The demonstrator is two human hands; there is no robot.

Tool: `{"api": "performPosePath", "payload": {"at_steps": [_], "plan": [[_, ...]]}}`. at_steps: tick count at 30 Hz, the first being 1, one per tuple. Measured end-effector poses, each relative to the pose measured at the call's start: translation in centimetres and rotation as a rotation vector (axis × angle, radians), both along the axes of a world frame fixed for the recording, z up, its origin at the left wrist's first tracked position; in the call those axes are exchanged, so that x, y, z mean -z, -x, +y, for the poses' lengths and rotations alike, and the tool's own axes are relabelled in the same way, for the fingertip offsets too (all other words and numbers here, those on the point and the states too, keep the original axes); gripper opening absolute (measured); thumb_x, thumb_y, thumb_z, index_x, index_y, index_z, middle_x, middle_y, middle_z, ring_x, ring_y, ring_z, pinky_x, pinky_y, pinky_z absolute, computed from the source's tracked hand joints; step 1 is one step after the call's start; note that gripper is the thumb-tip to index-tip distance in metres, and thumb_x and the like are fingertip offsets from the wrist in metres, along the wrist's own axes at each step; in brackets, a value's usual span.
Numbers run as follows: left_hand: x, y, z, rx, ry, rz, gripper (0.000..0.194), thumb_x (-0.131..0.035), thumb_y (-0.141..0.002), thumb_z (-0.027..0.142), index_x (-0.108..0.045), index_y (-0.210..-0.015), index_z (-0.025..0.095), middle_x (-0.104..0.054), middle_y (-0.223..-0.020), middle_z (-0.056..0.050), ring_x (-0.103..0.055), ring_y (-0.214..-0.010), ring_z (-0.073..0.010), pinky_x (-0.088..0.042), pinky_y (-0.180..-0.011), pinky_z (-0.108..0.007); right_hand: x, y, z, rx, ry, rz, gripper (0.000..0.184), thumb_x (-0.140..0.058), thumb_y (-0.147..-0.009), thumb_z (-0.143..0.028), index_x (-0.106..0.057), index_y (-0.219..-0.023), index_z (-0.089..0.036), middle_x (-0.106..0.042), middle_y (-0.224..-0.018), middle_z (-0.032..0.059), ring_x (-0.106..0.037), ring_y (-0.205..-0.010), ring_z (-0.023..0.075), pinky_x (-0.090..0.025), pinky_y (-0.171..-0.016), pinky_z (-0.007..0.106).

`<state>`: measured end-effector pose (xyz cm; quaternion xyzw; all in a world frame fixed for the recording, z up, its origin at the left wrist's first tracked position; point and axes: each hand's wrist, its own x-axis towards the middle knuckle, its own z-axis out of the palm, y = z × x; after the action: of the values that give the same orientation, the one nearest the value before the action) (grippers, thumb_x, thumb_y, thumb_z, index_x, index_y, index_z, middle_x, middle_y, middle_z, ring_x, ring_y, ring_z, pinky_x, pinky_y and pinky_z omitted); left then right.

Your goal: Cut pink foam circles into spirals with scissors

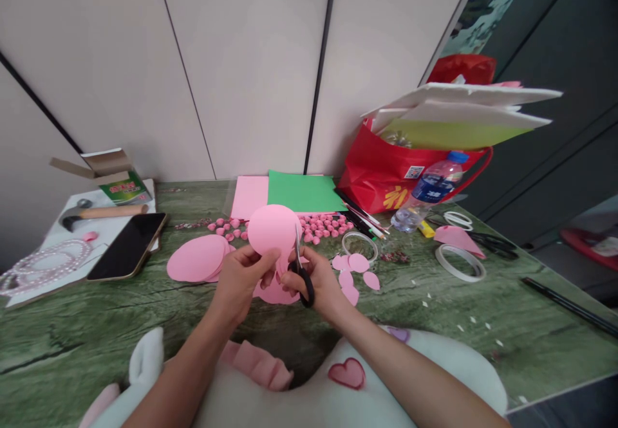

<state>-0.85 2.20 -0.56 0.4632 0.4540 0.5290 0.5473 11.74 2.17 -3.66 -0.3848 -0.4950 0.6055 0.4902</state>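
Note:
Between the thumb and fingers of my left hand (248, 277) is a round pink paper disc (273, 227), held up above the table. My right hand (316, 280) grips a pair of scissors (305, 283) with black handles, the blades pointing up along the disc's right edge. A thin strip of pink paper hangs near the fingers. Below the hands lie more pink paper pieces (276, 293), partly hidden. Left of them is a pile of pink discs (197, 259), and to the right are several small petal-like cutouts (358, 262).
Behind the hands are pink balls (326, 227) and green paper (304, 191). To the right stand a red bag (369, 170), a water bottle (432, 186) and tape rolls (460, 264). A phone (128, 248), hammer (113, 212) and bead strings (46, 267) lie left. A plush (299, 409) is in front.

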Motion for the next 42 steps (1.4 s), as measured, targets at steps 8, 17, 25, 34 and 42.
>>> {"api": "performPosePath", "payload": {"at_steps": [8, 17, 25, 34, 42], "plan": [[-0.28, 0.01, -0.04, 0.070, 0.035, -0.104, 0.015, -0.059, -0.067, 0.024, -0.055, -0.058, 0.012, -0.054, -0.050, 0.001, -0.044, -0.037, -0.0059, -0.032, -0.035, -0.018, 0.26, 0.39, -0.22, -0.034, 0.014, 0.036, 0.040, -0.070, -0.050, -0.033, -0.040, -0.072, -0.019, -0.050, -0.047, -0.0080, -0.043, -0.034, 0.0052, -0.035, -0.035, 0.016], [0.16, 0.12, -0.01, 0.026, 0.042, 0.016, 0.019, -0.064, -0.062, 0.022, -0.052, -0.050, 0.012, -0.045, -0.036, 0.006, -0.035, -0.033, -0.0027, -0.025, -0.033, -0.016, -0.03, 0.18, -0.15, -0.054, -0.029, 0.116, 0.046, -0.074, -0.047, -0.028, -0.039, -0.076, -0.019, -0.052, -0.056, -0.0054, -0.045, -0.047, 0.0068, -0.034, -0.044, 0.018], [0.02, 0.10, -0.08, 0.017, 0.022, 0.064, 0.018, -0.064, -0.063, 0.023, -0.054, -0.053, 0.013, -0.044, -0.037, 0.006, -0.035, -0.034, -0.0034, -0.025, -0.034, -0.017, -0.03, 0.13, -0.01, -0.035, -0.051, 0.126, 0.044, -0.074, -0.048, -0.028, -0.040, -0.075, -0.019, -0.048, -0.058, -0.0055, -0.043, -0.051, 0.0077, -0.034, -0.048, 0.020], [0.09, 0.01, 0.05, 0.026, 0.011, 0.026, 0.014, -0.063, -0.063, 0.021, -0.054, -0.056, 0.013, -0.044, -0.040, 0.006, -0.035, -0.035, -0.0035, -0.024, -0.035, -0.017, -0.07, 0.15, 0.14, -0.009, -0.025, 0.106, 0.044, -0.074, -0.046, -0.027, -0.040, -0.074, -0.018, -0.048, -0.051, -0.0075, -0.038, -0.044, 0.0054, -0.030, -0.042, 0.018], [-0.06, -0.01, 0.00, 0.009, -0.011, 0.043, 0.019, -0.063, -0.064, 0.022, -0.050, -0.052, 0.013, -0.043, -0.041, 0.006, -0.035, -0.035, -0.0036, -0.024, -0.036, -0.018, 0.02, 0.05, -0.03, 0.004, -0.013, 0.050, 0.040, -0.072, -0.049, -0.027, -0.042, -0.074, -0.018, -0.049, -0.048, -0.0076, -0.042, -0.039, 0.0059, -0.034, -0.039, 0.017]]}}
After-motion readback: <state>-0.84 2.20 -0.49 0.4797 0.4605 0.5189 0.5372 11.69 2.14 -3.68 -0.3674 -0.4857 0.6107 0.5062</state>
